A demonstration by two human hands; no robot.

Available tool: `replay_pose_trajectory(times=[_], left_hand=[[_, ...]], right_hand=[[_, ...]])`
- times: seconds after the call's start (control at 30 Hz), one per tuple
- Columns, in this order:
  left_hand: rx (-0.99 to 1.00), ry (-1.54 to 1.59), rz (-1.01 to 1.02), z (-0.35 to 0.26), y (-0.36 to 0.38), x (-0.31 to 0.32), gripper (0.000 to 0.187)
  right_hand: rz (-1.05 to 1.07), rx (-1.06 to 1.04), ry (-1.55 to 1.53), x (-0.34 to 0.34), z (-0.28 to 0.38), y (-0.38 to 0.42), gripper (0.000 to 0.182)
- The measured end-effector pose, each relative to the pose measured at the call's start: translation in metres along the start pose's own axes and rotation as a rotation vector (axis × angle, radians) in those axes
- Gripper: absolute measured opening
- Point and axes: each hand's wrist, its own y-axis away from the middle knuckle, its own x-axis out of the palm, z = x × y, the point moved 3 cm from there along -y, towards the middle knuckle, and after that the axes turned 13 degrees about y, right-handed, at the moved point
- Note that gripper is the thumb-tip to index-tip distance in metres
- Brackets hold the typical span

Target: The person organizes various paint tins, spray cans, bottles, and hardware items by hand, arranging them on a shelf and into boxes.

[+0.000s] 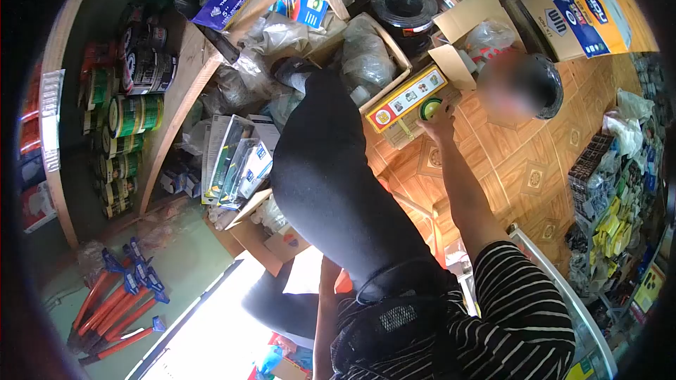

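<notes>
My right hand is stretched out at the upper middle, its fingers closed on a small round green object with a yellow-green centre. Just behind it lies a cardboard box with a yellow and red label strip. My left forearm runs up at the lower middle beside my dark-clothed leg, and the fingers of that hand are hidden behind the thigh.
Wooden shelves hold green-edged spools at the left. Red-handled tools lie at the lower left. Black coiled rolls and open cartons stand at the top. Packed goods line the right side. A blurred patch covers part of the upper right.
</notes>
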Motion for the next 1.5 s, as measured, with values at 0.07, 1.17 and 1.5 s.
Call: replay_pose_trajectory(times=[0.07,1.17,1.5], left_hand=[[-0.012,0.011,0.006,0.000,-0.004,0.003,0.033],[0.553,1.143,0.353,-0.134,0.094,-0.117,0.038],[0.660,1.147,0.039,-0.120,0.097,-0.188,0.040]], right_hand=[[-0.010,0.000,-0.008,0.002,-0.004,-0.003,0.115],[-0.105,-0.693,-1.087,-0.344,0.214,0.288,0.062],[0.356,-1.002,-0.698,-0.254,0.496,0.352,0.058]])
